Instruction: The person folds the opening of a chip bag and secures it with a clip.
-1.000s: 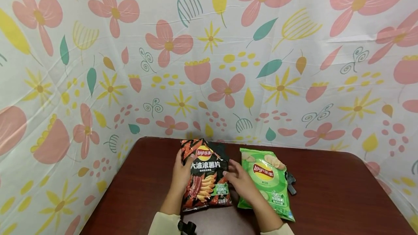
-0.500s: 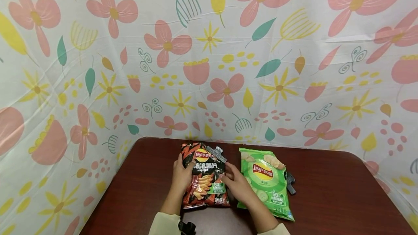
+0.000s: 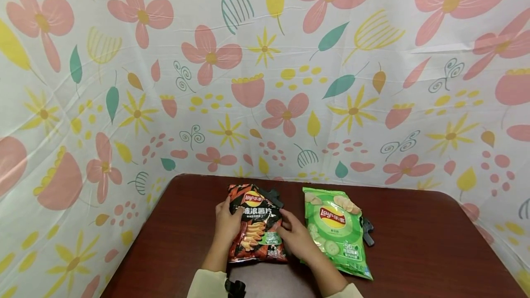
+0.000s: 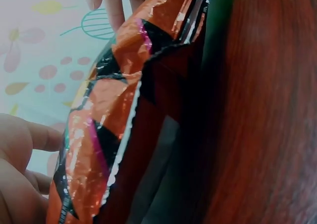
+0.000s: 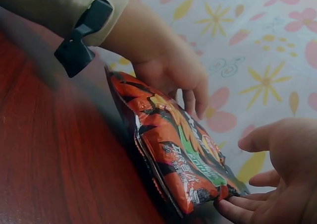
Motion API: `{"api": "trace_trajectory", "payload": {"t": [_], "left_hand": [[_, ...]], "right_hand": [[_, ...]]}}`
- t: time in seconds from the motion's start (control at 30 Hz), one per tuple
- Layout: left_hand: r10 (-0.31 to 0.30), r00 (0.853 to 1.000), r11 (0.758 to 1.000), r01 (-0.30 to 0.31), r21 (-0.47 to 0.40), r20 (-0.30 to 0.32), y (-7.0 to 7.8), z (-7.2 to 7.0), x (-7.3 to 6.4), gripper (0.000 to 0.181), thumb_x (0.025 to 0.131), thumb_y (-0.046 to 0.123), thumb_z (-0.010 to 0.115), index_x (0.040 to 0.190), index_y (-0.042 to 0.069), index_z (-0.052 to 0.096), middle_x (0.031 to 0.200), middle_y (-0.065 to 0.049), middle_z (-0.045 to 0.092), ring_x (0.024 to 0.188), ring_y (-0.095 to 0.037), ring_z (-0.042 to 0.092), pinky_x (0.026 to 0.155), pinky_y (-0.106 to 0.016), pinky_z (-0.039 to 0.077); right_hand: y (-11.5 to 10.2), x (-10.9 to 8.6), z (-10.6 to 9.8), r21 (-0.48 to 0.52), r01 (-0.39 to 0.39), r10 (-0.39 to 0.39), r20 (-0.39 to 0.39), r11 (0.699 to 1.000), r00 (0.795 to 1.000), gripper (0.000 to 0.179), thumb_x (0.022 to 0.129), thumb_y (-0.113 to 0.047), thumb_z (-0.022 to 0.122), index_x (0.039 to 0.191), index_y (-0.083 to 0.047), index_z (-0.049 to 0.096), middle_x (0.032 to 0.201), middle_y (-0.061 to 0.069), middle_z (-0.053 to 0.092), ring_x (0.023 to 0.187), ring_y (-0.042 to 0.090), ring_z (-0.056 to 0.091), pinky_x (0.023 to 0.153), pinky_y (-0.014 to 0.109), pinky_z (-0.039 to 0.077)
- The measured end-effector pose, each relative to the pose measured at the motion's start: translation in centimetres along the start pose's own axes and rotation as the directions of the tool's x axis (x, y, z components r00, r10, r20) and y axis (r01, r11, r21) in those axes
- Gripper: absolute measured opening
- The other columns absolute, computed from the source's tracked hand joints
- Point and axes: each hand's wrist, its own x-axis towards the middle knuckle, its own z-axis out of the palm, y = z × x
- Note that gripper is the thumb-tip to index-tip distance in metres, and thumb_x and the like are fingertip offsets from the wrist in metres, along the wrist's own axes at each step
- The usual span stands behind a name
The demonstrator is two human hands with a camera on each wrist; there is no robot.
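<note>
A black-and-orange chip bag (image 3: 253,226) lies face up near the table's middle, its lower edge toward me. A dark clip (image 3: 271,198) shows at its upper right corner. My left hand (image 3: 227,224) holds the bag's left side, thumb over the printed face. At the right edge, my right hand (image 3: 299,239) touches the bag with its fingers; in the right wrist view, that thumb (image 5: 255,139) stands apart from the bag. Right of this hand lies a green chip bag (image 3: 331,224), with another dark clip (image 3: 367,232) sticking out at its right edge.
The brown wooden table (image 3: 422,243) has rounded far corners. A flower-printed cloth (image 3: 265,82) hangs behind it and along the left. A black wrist mount (image 5: 81,40) sits at the left sleeve's cuff.
The black-and-orange bag has come lower and slightly left with both hands. The clip at its upper right tilted into clearer view half a second ago, then lay back. The green bag stays put.
</note>
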Motion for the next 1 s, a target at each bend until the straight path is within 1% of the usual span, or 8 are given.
{"api": "trace_trajectory", "payload": {"t": [0.07,0.23,0.37,0.5,0.73,0.83,1.0], "left_hand": [[0.003,1.0,1.0,-0.003,0.017,-0.009,-0.05,-0.07,0.14,0.069,0.101,0.026,0.058,0.159,0.002,0.028,0.154,-0.027,0.029,0.136,-0.052,0.043,0.101,-0.061,0.044],[0.009,1.0,0.999,-0.008,0.045,-0.016,-0.07,-0.26,0.28,0.067,0.101,0.026,0.058,0.158,0.003,0.032,0.155,-0.031,0.032,0.137,-0.054,0.041,0.106,-0.067,0.04],[0.007,1.0,0.998,-0.006,0.064,-0.01,-0.15,-0.33,0.16,0.066,0.1,0.025,0.058,0.156,0.001,0.034,0.155,-0.033,0.035,0.139,-0.055,0.039,0.107,-0.069,0.038],[-0.007,1.0,0.997,0.007,0.072,0.005,-0.27,-0.29,0.16,0.065,0.101,0.025,0.057,0.156,0.001,0.034,0.156,-0.032,0.036,0.141,-0.053,0.038,0.109,-0.067,0.038],[-0.01,1.0,0.997,0.008,0.08,0.019,-0.37,-0.25,0.24,0.064,0.102,0.025,0.056,0.156,-0.001,0.034,0.156,-0.031,0.038,0.142,-0.052,0.038,0.109,-0.066,0.038],[-0.011,1.0,0.997,0.01,0.075,0.02,-0.41,-0.29,0.21,0.063,0.102,0.025,0.055,0.156,-0.001,0.034,0.156,-0.03,0.039,0.142,-0.051,0.04,0.109,-0.065,0.039],[-0.002,1.0,0.997,0.0,0.074,0.015,-0.55,-0.32,0.22,0.061,0.103,0.023,0.055,0.155,-0.001,0.035,0.156,-0.029,0.039,0.141,-0.05,0.041,0.109,-0.064,0.04]], "right_hand": [[0.08,0.03,0.14,0.002,-0.005,0.005,0.001,1.0,1.0,0.061,0.099,-0.023,0.06,0.154,-0.007,0.04,0.146,0.032,0.05,0.134,0.047,0.052,0.1,0.055,0.052],[0.28,0.09,0.31,0.012,-0.029,0.029,0.027,0.999,0.999,0.062,0.101,-0.026,0.059,0.156,-0.009,0.038,0.15,0.031,0.046,0.139,0.047,0.047,0.103,0.058,0.049],[0.4,0.03,0.36,0.004,-0.042,0.042,0.052,0.999,0.998,0.064,0.102,-0.032,0.059,0.157,-0.01,0.036,0.155,0.03,0.041,0.142,0.048,0.043,0.105,0.06,0.046],[0.28,-0.07,0.39,-0.001,-0.037,0.037,0.055,0.999,0.998,0.066,0.101,-0.037,0.061,0.156,-0.009,0.038,0.157,0.029,0.038,0.141,0.049,0.043,0.105,0.062,0.046],[0.39,-0.11,0.48,-0.024,-0.008,0.009,0.041,1.0,0.999,0.061,0.101,-0.03,0.061,0.153,-0.006,0.041,0.157,0.029,0.036,0.139,0.05,0.044,0.104,0.06,0.047],[0.47,-0.08,0.53,-0.036,-0.006,0.007,0.041,0.999,0.999,0.06,0.101,-0.03,0.062,0.153,-0.007,0.042,0.157,0.029,0.036,0.139,0.049,0.045,0.103,0.06,0.048],[0.44,-0.09,0.53,-0.014,0.0,0.001,0.05,1.0,0.999,0.061,0.101,-0.031,0.062,0.153,-0.006,0.043,0.157,0.028,0.034,0.135,0.048,0.05,0.101,0.056,0.051]]}}
